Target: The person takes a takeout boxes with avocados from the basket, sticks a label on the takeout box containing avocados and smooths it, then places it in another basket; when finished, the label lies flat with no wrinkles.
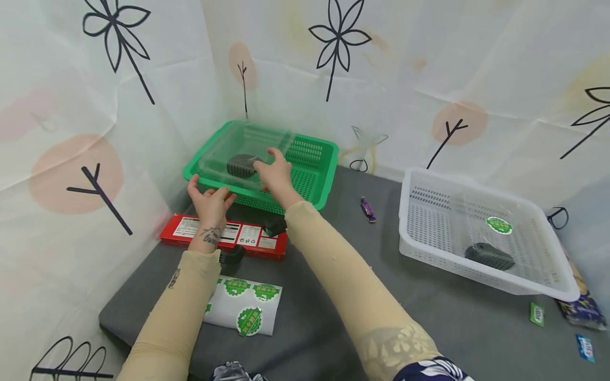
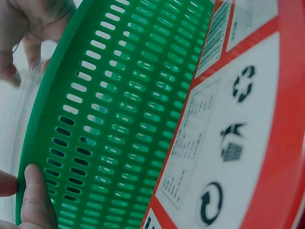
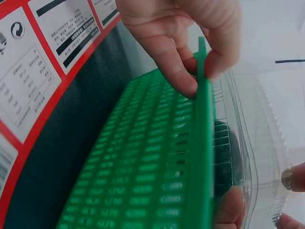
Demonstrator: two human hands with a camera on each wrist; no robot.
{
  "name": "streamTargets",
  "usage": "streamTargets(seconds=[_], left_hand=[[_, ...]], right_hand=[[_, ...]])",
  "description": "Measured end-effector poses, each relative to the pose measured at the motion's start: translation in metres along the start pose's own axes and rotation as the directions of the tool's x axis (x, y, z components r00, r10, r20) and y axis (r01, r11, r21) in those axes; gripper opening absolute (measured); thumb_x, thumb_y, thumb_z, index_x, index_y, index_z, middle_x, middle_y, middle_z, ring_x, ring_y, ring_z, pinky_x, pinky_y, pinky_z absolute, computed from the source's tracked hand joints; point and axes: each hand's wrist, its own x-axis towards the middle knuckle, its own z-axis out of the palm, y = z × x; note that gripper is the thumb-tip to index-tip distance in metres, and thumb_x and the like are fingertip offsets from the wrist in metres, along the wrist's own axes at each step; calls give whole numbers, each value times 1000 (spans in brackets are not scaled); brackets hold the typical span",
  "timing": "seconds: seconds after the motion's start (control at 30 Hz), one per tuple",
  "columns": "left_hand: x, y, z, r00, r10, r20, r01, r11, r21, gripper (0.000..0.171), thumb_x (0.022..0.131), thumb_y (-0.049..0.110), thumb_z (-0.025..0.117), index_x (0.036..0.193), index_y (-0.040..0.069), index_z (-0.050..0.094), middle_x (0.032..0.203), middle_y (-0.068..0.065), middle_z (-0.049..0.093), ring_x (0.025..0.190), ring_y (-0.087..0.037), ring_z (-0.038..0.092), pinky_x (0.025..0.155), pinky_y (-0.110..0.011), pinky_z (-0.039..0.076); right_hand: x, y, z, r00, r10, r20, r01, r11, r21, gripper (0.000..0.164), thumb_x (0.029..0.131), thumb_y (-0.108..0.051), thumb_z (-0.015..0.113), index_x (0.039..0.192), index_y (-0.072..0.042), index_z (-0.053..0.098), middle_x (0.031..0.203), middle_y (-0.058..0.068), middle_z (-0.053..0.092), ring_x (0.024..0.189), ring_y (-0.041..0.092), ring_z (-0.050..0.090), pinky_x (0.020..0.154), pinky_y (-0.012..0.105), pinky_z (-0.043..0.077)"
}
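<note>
Evidently, both of your hands were at the green basket [image 1: 305,180], which stood on the dark table [image 1: 438,312] toward the far left. Your left hand [image 1: 209,203] pinched the near rim of that basket, thumb on its outer side and fingertip on the inner, as both wrist views showed. Your right hand [image 1: 275,172] reached over the same rim, its thumb and fingers bent round the edge of a clear plastic box [image 1: 257,140] and grasping it. That box lay inside the basket, filling its left part, and a dark ridged object [image 1: 242,166] showed within the plastic, just beside your right thumb. Between you and the basket, a red box [image 1: 250,237] with white labels lay flat, partly under your left wrist. Nearer to you was a white sheet [image 1: 243,307] bearing green round stickers. Well apart, on the right, stood a white basket [image 1: 429,227]; in it were another dark ridged object [image 1: 489,256] and clear plastic marked by a green sticker [image 1: 499,225]. A purple sweet [image 1: 368,210] lay between the two baskets, while a green packet [image 1: 537,314] and a blue packet [image 1: 585,347] lay near the right edge of view.
</note>
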Motion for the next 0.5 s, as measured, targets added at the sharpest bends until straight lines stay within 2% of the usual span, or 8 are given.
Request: streamTargets(seconds=[0.1, 0.17, 0.3, 0.33, 0.43, 0.5], left_hand=[[1, -1, 0, 1000, 2, -1, -2, 1000, 4, 75, 77, -6, 56, 131, 29, 18, 75, -7, 32, 59, -19, 45, 71, -34, 50], [2, -1, -1, 1000, -4, -8, 4, 1000, 3, 75, 76, -7, 56, 131, 28, 19, 75, -8, 33, 59, -19, 45, 70, -34, 50], [2, 1, 0, 1000, -29, -2, 29, 999, -16, 77, 75, -8, 55, 132, 28, 19, 75, -8, 32, 59, -19, 44, 70, -34, 50], [2, 2, 0, 999, -37, 6, 37, 999, -20, 77, 75, -9, 54, 132, 28, 18, 75, -8, 32, 60, -19, 43, 70, -34, 50], [1, 3, 1, 998, -54, 20, 54, 998, -23, 77, 75, -9, 53, 132, 29, 18, 74, -7, 30, 60, -20, 43, 72, -34, 50], [1, 4, 2, 998, -59, 24, 59, 998, -23, 77, 76, -9, 53, 132, 30, 18, 74, -7, 30, 60, -20, 43, 73, -35, 49]], right_hand=[[-2, -1, -12, 1000, -13, 8, 12, 1000, 28, 46, 82, -24, 52, 124, -36, 37, 136, 11, 15, 35, 16, 30, 36, 28, 41], [-4, -1, -21, 999, -27, 23, 26, 998, 51, 46, 82, -24, 52, 124, -35, 37, 137, 11, 13, 36, 18, 35, 39, 29, 44], [-9, 0, -43, 997, -56, 52, 49, 992, 112, 48, 83, -23, 52, 127, -32, 36, 139, 9, 10, 40, 23, 47, 48, 33, 51], [-10, 1, -49, 996, -61, 58, 53, 989, 135, 49, 83, -22, 52, 128, -31, 35, 139, 9, 11, 40, 22, 46, 51, 34, 51], [-18, 3, -69, 995, -78, 67, 63, 976, 206, 51, 84, -17, 51, 130, -27, 34, 131, 11, 29, 36, 16, 36, 57, 40, 52], [-25, 3, -83, 994, -87, 62, 69, 967, 246, 51, 83, -14, 51, 129, -27, 35, 119, 13, 41, 36, 14, 26, 60, 43, 51]])
